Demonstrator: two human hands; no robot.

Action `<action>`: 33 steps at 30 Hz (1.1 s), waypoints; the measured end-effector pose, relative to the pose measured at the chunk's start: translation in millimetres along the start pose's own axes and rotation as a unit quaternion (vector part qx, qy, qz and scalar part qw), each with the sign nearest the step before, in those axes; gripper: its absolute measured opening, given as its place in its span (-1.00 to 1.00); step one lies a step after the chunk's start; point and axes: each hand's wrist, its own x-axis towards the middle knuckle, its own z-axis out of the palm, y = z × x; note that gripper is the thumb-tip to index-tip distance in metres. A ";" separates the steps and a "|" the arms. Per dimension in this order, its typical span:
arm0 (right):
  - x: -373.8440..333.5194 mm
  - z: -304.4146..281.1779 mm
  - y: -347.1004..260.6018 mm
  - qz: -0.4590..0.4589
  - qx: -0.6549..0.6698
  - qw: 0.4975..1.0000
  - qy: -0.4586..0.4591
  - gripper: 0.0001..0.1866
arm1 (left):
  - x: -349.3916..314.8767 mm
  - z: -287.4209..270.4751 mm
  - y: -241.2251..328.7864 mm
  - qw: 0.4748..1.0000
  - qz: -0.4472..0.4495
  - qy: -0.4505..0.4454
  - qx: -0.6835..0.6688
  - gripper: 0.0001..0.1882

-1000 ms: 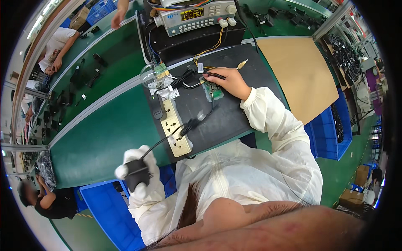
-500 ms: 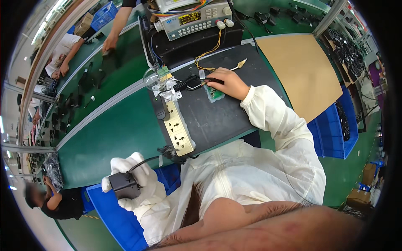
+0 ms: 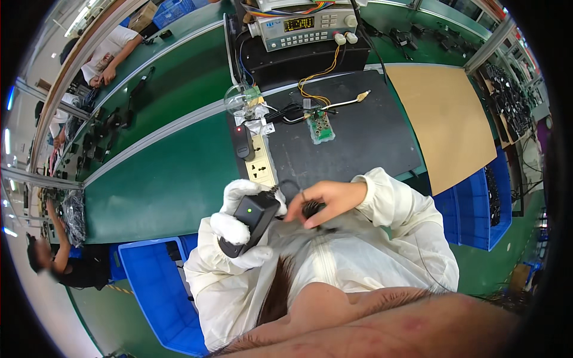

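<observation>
The left hand [image 3: 242, 230], in a white glove, is closed around a black power adapter [image 3: 250, 221], a blocky unit with a small green light lit on its upper face. It is held in the air close to the chest, just off the near edge of the worktop [image 3: 167, 185]. The bare right hand [image 3: 325, 200] sits just beside it, fingers pinched shut on a dark bundle of cable [image 3: 311, 210] that runs from the adapter; how the cable is coiled is too blurred to tell.

Beyond the hands, a cream power strip [image 3: 261, 164] lies on the green worktop along the left edge of a black mat [image 3: 358, 143]. A small green circuit board [image 3: 321, 127] rests on the mat toward its far edge, with yellow and black wires leading up to a grey bench instrument [image 3: 301, 30] at the far edge of the worktop. A brown cardboard sheet [image 3: 447, 119] covers the right end. A blue bin [image 3: 152, 286] stands below the near edge, on the left.
</observation>
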 end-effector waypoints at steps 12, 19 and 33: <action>-21.3 26.4 -15.6 -0.052 0.305 0.925 0.221 -0.42 | -5.9 3.8 -52.1 0.782 0.002 -0.178 0.598 -0.11; -83.7 -50.8 -89.2 -0.282 0.275 0.828 0.400 -0.44 | -11.9 -51.3 -36.4 0.747 0.021 -0.061 0.661 -0.16; -164.2 -367.9 -53.5 -0.119 -0.395 0.383 0.827 -0.52 | -29.2 -98.3 -52.9 0.741 -0.165 0.064 0.647 -0.03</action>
